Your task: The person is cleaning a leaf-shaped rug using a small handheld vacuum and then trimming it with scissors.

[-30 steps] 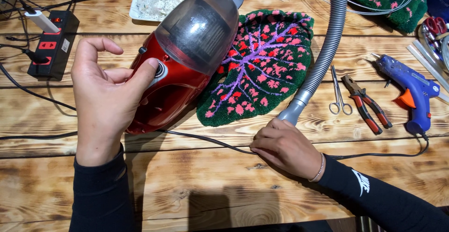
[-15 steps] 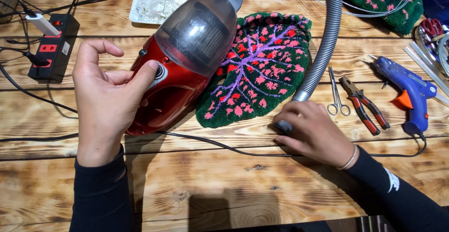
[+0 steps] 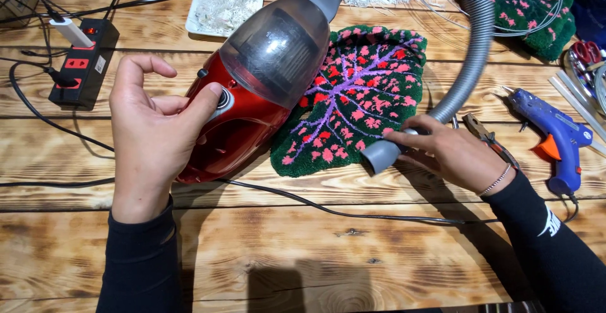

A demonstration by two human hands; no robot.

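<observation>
Left hand [image 3: 151, 133] open, thumb on red handheld vacuum [image 3: 252, 92] button; right hand [image 3: 451, 152] grips grey hose [image 3: 470, 60] nozzle at leaf-pattern tufted rug [image 3: 353, 101].

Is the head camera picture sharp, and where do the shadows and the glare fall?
Head view: mostly sharp, with straight table planks bowing toward the edges from a wide lens; soft glare on the red handheld vacuum cleaner with a smoky clear dust cup; shadows fall toward the camera under the left hand, the right hand and the grey ribbed hose on the wooden plank table.
</observation>
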